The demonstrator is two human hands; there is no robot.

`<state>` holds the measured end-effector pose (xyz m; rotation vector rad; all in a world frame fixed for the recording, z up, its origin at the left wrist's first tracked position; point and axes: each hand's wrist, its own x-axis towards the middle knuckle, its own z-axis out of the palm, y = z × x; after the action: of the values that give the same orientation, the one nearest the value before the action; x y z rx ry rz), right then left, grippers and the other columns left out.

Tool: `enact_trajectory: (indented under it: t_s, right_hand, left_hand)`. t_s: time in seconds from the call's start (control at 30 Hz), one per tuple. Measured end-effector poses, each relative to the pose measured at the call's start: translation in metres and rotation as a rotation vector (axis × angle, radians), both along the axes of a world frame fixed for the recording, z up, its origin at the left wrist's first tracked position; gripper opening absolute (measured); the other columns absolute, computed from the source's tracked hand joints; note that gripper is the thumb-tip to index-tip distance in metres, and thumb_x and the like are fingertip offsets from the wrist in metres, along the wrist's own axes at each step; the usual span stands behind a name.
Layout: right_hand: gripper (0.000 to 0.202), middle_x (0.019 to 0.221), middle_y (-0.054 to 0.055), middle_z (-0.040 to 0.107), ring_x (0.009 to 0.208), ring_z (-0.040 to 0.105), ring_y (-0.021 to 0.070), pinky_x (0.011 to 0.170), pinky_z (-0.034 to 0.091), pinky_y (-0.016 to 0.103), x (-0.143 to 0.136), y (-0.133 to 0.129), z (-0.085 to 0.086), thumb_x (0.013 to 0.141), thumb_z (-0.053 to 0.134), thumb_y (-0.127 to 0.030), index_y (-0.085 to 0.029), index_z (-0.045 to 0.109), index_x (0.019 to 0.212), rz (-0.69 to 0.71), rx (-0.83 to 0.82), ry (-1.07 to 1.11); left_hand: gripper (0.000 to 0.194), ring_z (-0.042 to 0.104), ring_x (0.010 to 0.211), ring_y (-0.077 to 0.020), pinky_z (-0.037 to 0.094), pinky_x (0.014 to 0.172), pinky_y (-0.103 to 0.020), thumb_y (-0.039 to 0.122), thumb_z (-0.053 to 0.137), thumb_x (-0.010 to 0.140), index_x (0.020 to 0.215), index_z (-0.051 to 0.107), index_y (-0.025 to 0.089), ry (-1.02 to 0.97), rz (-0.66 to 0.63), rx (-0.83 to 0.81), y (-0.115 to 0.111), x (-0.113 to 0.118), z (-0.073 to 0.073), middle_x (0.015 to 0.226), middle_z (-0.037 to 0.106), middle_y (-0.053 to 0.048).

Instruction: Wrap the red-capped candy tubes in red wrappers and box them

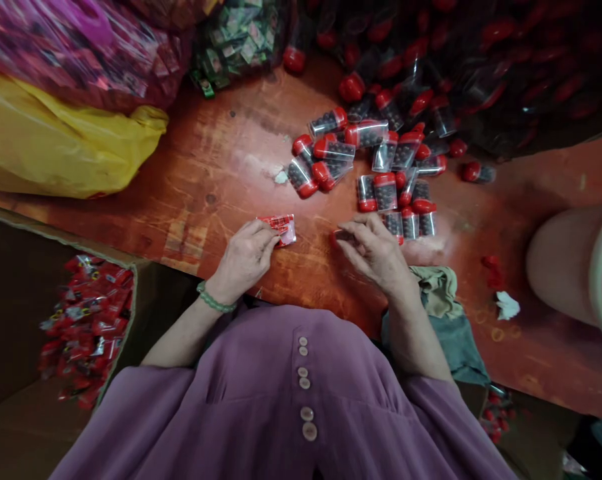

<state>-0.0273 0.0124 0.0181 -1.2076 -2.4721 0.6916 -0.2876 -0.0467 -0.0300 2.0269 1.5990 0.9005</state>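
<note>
My left hand, with a green bead bracelet on its wrist, pinches the near-left edge of a small red printed packet on the table. To the right, my right hand has its fingers curled inward. A bit of something red shows at its fingertips, mostly hidden by the hand. Just beyond that hand lie several clear plastic containers with red caps and dark round beads inside. Some lie in a rough row, others in a loose heap.
A large dark pile of red-capped containers fills the back right. Full bags, one yellow, stand back left. A box of red packets sits below the left table edge. A pale bucket and cloths are at right.
</note>
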Motion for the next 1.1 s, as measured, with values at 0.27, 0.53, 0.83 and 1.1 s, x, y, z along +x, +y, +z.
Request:
enact_trajectory:
  t_s: [0.27, 0.53, 0.83, 1.1]
  right_hand:
    - [0.022, 0.1, 0.01, 0.064, 0.091, 0.064, 0.0245, 0.082, 0.055, 0.041, 0.012, -0.018, -0.003, 0.094, 0.057, -0.025, -0.019, 0.06, 0.116, -0.104, -0.082, -0.092]
    - [0.021, 0.102, 0.007, 0.072, 0.089, 0.068, 0.0212, 0.079, 0.055, 0.036, -0.006, -0.027, -0.002, 0.095, 0.059, -0.028, -0.021, 0.062, 0.115, -0.163, -0.105, 0.138]
    - [0.019, 0.102, 0.008, 0.072, 0.092, 0.067, 0.0208, 0.085, 0.055, 0.037, -0.056, -0.02, -0.027, 0.097, 0.056, -0.028, -0.02, 0.062, 0.113, -0.118, -0.131, 0.263]
    - [0.021, 0.104, 0.005, 0.073, 0.091, 0.066, 0.0189, 0.084, 0.054, 0.036, -0.051, -0.02, -0.035, 0.09, 0.064, -0.032, -0.022, 0.067, 0.108, -0.278, -0.324, 0.401]
  left_hand:
    - [0.017, 0.062, 0.077, -0.0176, 0.052, 0.073, -0.032, 0.022, 0.06, 0.092, 0.08, 0.071, 0.017, 0.077, 0.151, 0.12, 0.0, 0.004, 0.0, 0.08, 0.069, -0.005]
    - [0.019, 0.059, 0.08, -0.0185, 0.051, 0.075, -0.034, 0.025, 0.056, 0.096, 0.093, 0.072, 0.017, 0.129, 0.098, 0.118, -0.007, 0.008, -0.008, 0.086, 0.07, -0.006]
    - [0.027, 0.059, 0.088, -0.022, 0.051, 0.079, -0.037, 0.018, 0.048, 0.097, 0.115, 0.068, 0.014, 0.25, 0.062, 0.153, -0.014, 0.006, -0.016, 0.1, 0.068, -0.013]
    - [0.018, 0.059, 0.074, -0.0162, 0.051, 0.069, -0.031, 0.017, 0.055, 0.094, 0.091, 0.073, 0.019, 0.214, 0.138, 0.303, -0.008, 0.0, -0.015, 0.083, 0.071, -0.006]
